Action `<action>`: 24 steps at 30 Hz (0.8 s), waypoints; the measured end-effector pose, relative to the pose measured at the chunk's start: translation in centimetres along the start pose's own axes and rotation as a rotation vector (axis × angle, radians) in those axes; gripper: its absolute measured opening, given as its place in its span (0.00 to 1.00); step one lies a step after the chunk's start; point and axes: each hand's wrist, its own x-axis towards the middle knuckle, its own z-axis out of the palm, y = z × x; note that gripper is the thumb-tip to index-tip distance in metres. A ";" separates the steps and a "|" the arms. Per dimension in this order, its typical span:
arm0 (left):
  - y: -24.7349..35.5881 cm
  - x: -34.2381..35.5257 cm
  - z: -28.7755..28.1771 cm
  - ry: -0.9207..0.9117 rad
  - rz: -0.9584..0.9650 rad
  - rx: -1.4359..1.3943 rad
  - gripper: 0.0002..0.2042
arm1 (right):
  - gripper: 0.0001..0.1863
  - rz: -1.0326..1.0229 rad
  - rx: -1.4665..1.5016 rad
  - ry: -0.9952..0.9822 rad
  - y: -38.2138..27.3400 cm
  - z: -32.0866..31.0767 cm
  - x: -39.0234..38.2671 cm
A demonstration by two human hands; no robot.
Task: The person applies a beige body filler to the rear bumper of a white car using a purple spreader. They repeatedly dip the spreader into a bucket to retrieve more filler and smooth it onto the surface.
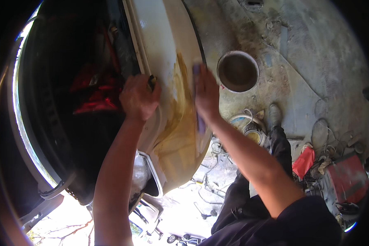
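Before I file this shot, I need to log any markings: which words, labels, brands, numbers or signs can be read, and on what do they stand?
None can be read.
Panel: stains and smears, no legible lettering.
Purple block in the right hand: blurred, nothing legible.
Red box: any marks are too blurred to read.
Bowl: no readable text.

I can read no words, labels, brands, numbers or signs through my camera, either on the car panel [180,123] or on anything around it.
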 end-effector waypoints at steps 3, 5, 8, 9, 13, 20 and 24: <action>-0.2 -0.1 0.0 -0.010 -0.008 -0.017 0.09 | 0.30 -0.004 -0.059 -0.041 -0.9 -2.0 -13.3; -0.5 0.1 -0.1 0.006 0.009 -0.007 0.09 | 0.31 -0.002 -0.096 -0.040 -0.7 -2.1 -15.0; -0.2 0.1 0.0 0.030 0.040 0.003 0.09 | 0.31 0.308 0.149 -0.055 1.5 -1.9 -5.9; -0.1 0.5 0.0 0.032 0.042 -0.008 0.09 | 0.31 0.278 0.135 -0.055 3.7 -1.6 -2.9; -0.6 0.0 0.7 0.057 0.027 -0.052 0.09 | 0.29 0.280 0.035 -0.099 2.0 -1.8 -4.4; 0.0 0.8 0.2 0.047 0.060 -0.022 0.08 | 0.27 0.237 0.107 0.037 3.6 -1.1 -4.4; -0.7 0.2 0.7 0.051 0.045 -0.015 0.08 | 0.28 0.348 0.126 -0.099 2.4 -1.5 -3.2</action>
